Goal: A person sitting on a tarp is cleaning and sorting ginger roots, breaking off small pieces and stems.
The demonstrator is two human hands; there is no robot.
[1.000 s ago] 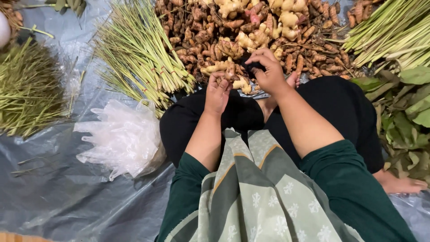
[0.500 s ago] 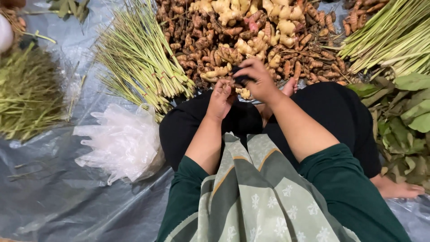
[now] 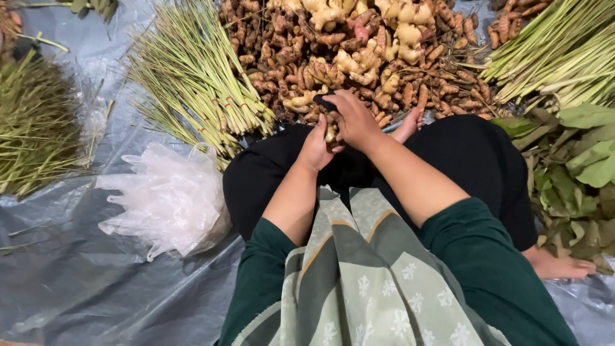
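Pale ginger piece (image 3: 330,133) sits pinched between left hand (image 3: 316,148) and right hand (image 3: 354,120), both closed on it, above the lap. A loose grip may drop it into the root pile (image 3: 359,51).

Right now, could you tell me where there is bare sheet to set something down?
Bare grey sheet lies below the clear plastic bags, left of the knee. Ahead it is crowded: lemongrass bundles, the ginger and turmeric pile and green leaves ring both hands.
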